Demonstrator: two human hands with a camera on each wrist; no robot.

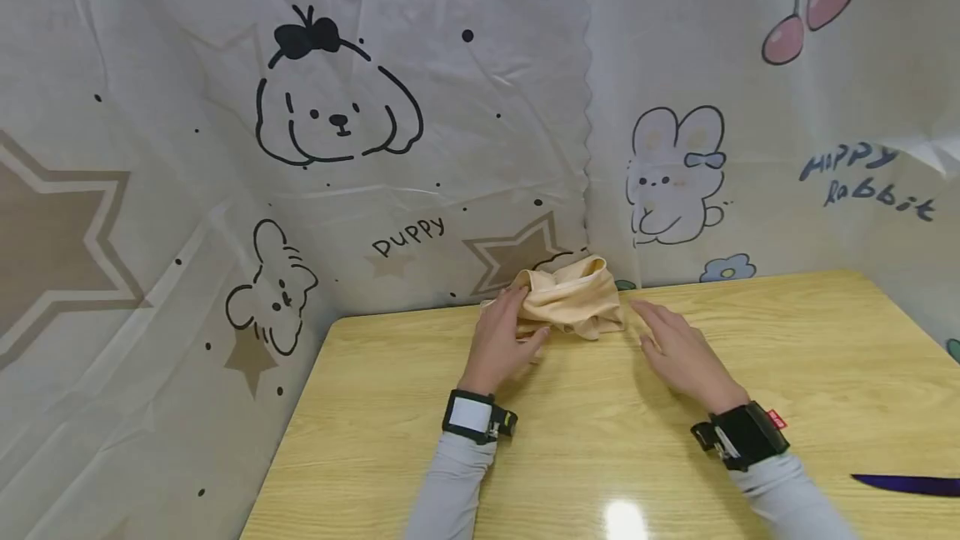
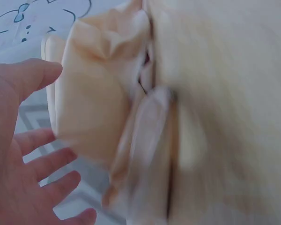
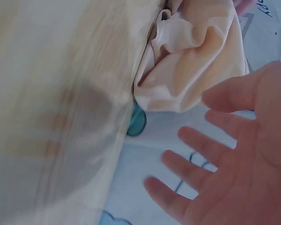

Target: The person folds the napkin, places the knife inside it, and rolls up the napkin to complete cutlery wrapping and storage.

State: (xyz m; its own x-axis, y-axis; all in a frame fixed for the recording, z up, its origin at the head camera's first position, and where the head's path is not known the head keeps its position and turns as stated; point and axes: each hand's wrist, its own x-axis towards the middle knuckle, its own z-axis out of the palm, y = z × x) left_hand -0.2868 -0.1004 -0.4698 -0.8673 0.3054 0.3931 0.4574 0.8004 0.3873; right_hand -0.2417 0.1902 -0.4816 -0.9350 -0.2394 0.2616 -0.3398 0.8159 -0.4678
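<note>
A crumpled peach-coloured cloth (image 1: pixel 573 298) lies bunched at the back edge of the table, with folds standing up. My left hand (image 1: pixel 498 340) is at its left end, fingers spread and overlapping the cloth's edge in the head view. In the left wrist view, the thumb and loose fingers of that hand (image 2: pixel 23 140) are right beside the cloth (image 2: pixel 93 89), not curled round it. To the right of the cloth, my right hand (image 1: pixel 686 357) hovers with relaxed, parted fingers. Its view shows the thumb pointing at the cloth (image 3: pixel 192 56) and nothing held in the hand (image 3: pixel 243 145).
A dark blue, pointed blade-like object (image 1: pixel 907 484) lies at the right edge of the head view on the wood-grain table (image 1: pixel 360 440). Behind and to the left, a pale printed curtain (image 1: pixel 510 90) with cartoon animals hangs against the table's edges.
</note>
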